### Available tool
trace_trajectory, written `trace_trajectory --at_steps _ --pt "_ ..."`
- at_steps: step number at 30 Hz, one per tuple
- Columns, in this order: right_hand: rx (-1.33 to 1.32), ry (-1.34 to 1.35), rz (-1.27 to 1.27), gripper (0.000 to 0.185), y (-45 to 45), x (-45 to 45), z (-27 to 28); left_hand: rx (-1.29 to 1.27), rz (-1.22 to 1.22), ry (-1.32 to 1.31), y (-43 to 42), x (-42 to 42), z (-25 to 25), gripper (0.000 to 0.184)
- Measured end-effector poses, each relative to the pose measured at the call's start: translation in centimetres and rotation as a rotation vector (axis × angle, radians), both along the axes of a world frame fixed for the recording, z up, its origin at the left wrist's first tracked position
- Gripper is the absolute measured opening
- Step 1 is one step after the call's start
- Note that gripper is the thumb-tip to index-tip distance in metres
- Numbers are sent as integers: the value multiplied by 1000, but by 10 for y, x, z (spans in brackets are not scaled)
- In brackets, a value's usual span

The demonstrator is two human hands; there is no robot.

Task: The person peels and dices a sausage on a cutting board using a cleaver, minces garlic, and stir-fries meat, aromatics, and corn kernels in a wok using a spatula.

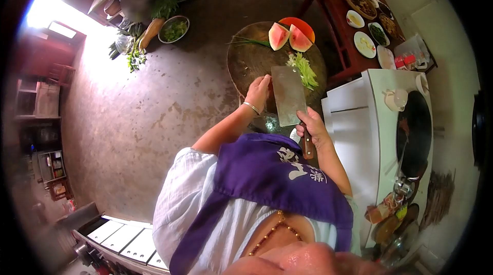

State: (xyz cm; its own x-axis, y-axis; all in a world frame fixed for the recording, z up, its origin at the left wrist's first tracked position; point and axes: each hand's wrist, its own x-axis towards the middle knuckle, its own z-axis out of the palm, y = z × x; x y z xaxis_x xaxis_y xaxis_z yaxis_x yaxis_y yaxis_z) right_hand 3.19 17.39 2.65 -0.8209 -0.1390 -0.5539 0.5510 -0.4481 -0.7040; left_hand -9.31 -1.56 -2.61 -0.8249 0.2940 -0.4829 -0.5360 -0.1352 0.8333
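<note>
My right hand [314, 127] is wrapped round the wooden handle of a broad cleaver [289, 95], its blade over the near part of a round wooden chopping block [246, 64]. My left hand [258, 93] is beside the blade's left side, fingers together; what it holds, if anything, is hidden. Right of the blade lies a pile of sliced green vegetable [306, 72]. Two watermelon wedges [279, 36] stand at the far side of the block, by an orange bowl [303, 26]. Thin green stalks [251, 42] lie at the block's far left.
At the right is a white stove counter [377, 121] with a black wok [414, 131]. Behind it, a red table [334, 28] bears several dishes. On the floor, a metal bowl of greens [174, 30] stands near a long gourd [152, 33].
</note>
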Motion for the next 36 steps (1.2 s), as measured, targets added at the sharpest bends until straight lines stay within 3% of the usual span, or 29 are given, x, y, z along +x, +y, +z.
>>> trace_trajectory --at_steps 3,6,10,13,15,16,19,23,26,31,35,36 --pt "-41 2 43 16 -7 0 -5 747 15 -430 3 1 -3 52" --pt "65 -11 130 16 -3 8 -5 857 -18 -439 -9 -8 -1 60" --pt "115 -40 161 12 13 29 -13 778 329 -372 -24 -39 -25 57" --pt "112 -12 76 15 20 40 -15 16 235 97 -37 -66 -38 43" --pt "123 7 30 16 23 43 -16 -742 197 525 -48 -80 -35 28" --pt "127 16 6 16 24 44 -16 -901 167 636 -52 -87 -37 25" --pt "131 13 -19 17 27 45 -19 -1166 -143 629 -56 -97 -33 26" --pt "212 60 -27 15 31 44 -29 -1205 -238 821 -54 -96 -45 15" --pt "304 104 -41 14 31 38 -39 -1277 -222 812 -43 -89 -52 11" --pt "373 92 -66 14 28 28 -64 -592 -90 1094 -7 -41 -44 9" --pt "339 84 -106 15 18 25 -74 -216 25 791 3 -23 -53 17" --pt "319 88 -111 14 14 23 -74 -229 73 819 3 -24 -57 20"
